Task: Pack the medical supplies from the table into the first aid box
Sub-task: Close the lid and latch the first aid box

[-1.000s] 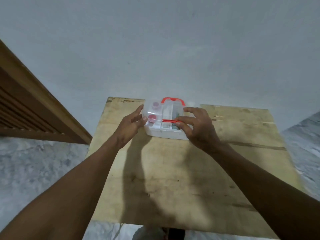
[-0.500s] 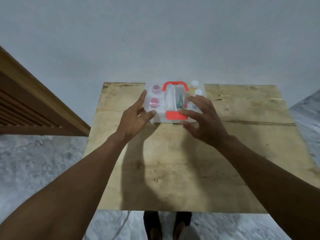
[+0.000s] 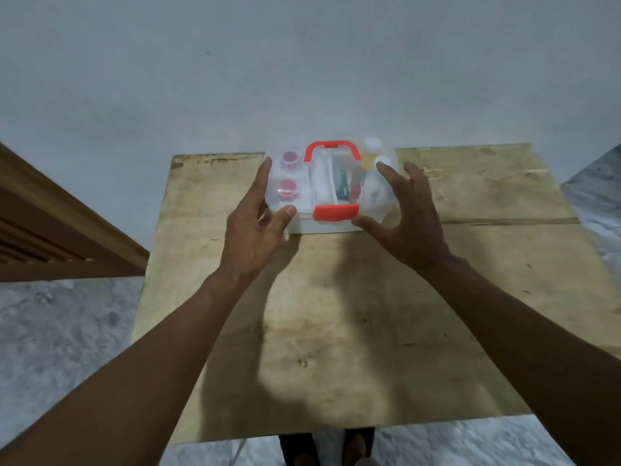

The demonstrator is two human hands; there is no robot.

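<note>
A clear plastic first aid box point(image 3: 331, 186) with a red carrying handle point(image 3: 332, 150) and a red front latch point(image 3: 336, 212) is seen at the middle of the counter's point(image 3: 369, 314) far edge, close against the wall point(image 3: 302, 68). Its lid is down, and pink-capped containers point(image 3: 287, 174), a white bottle point(image 3: 373, 144) and other small supplies are visible through it, so the packing is judged to be all but finished. The left hand point(image 3: 257, 210) is spread against the box's left end, with the thumb at the near left corner; the right hand point(image 3: 408, 210) is spread at the right end, fingers apart and the thumb just beside the latch. Whether the right fingers actually touch the plastic cannot be told. The box is judged light and rigid, with smooth, rather slippery walls, and loose contents that may rattle or shift if it is tilted. The handle or the two short ends are judged the best places to take hold. No room is left behind the box, whereas the near half of the counter and both side edges are left open for sliding it.
</note>
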